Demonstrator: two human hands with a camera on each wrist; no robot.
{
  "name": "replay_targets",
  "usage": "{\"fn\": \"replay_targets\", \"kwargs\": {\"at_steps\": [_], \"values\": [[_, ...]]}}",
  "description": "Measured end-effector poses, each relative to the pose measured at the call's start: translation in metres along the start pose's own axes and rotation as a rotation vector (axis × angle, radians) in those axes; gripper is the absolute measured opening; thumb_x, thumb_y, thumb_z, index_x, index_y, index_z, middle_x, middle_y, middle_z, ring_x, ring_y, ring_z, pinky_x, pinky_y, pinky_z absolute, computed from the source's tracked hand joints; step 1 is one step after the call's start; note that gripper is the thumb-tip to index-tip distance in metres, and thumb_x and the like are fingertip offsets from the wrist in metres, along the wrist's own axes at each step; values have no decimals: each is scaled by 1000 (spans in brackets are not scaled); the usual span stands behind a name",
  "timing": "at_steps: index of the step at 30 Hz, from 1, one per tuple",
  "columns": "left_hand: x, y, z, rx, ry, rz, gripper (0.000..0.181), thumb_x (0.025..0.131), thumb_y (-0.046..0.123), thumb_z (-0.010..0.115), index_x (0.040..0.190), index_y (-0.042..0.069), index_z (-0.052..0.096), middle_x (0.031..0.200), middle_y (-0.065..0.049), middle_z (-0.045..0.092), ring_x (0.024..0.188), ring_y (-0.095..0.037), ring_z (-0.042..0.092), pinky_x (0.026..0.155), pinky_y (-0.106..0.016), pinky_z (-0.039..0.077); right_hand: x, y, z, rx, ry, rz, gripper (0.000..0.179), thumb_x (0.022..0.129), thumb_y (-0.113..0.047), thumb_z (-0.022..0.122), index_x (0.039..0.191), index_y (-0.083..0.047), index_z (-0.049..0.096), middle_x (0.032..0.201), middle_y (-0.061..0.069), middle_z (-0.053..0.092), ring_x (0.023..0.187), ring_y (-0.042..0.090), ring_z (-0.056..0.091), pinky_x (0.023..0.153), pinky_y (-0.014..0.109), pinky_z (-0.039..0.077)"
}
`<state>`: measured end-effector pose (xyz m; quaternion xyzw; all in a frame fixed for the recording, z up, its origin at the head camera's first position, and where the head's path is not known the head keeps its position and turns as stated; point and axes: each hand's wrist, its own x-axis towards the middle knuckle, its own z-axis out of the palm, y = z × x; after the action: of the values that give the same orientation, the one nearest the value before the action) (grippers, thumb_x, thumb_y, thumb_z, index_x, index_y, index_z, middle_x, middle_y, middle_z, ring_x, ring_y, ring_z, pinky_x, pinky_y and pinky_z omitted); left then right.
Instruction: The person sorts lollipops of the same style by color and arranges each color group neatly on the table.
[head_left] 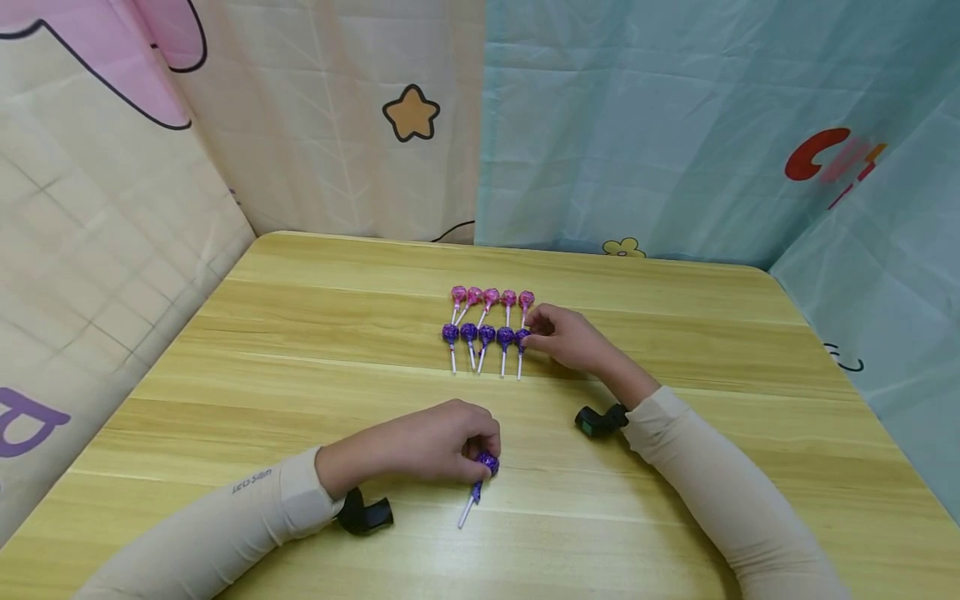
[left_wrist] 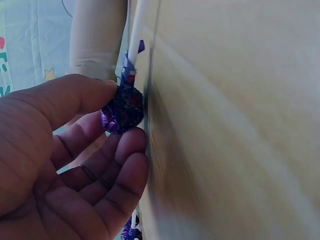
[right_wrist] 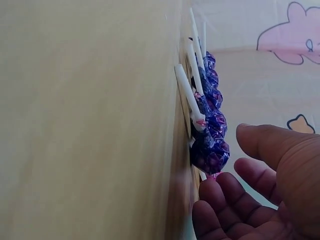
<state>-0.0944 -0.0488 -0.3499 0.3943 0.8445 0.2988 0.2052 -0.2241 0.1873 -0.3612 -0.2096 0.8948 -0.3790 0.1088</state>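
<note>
My left hand pinches a purple-wrapped lollipop by its head, thumb on one side and fingers on the other. Its white stick points toward the near side of the table. Several purple lollipops lie in a row, sticks toward me. At the right end of that row, my right hand is beside the last purple lollipop. In the right wrist view, the thumb stands apart from this lollipop and the fingers are loosely bent close to its head.
Behind the purple row lies a row of several pink lollipops, their sticks reaching toward the purple heads. Everything rests on a wood-grain table. Printed curtains hang along the table's back and sides. Black wrist devices sit under both sleeves.
</note>
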Motion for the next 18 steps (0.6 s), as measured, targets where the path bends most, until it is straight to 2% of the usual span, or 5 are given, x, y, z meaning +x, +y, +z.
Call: {"fn": "replay_targets", "kwargs": {"at_steps": [7, 18], "values": [[8, 2, -8, 12, 5, -13, 11, 89, 15, 74, 88, 21, 65, 83, 13, 59, 75, -4, 55, 68, -21, 50, -8, 3, -5, -9, 20, -6, 23, 96, -19, 66, 113, -4, 61, 106, 8, 63, 99, 24, 57, 86, 41, 48], [36, -2, -28, 63, 58, 24, 8, 89, 14, 74, 90, 17, 66, 84, 10, 61, 76, -8, 57, 68, -23, 50, -26, 8, -11, -21, 8, -81, 23, 97, -20, 66, 111, -2, 62, 105, 8, 64, 100, 24, 60, 92, 46, 49]]}}
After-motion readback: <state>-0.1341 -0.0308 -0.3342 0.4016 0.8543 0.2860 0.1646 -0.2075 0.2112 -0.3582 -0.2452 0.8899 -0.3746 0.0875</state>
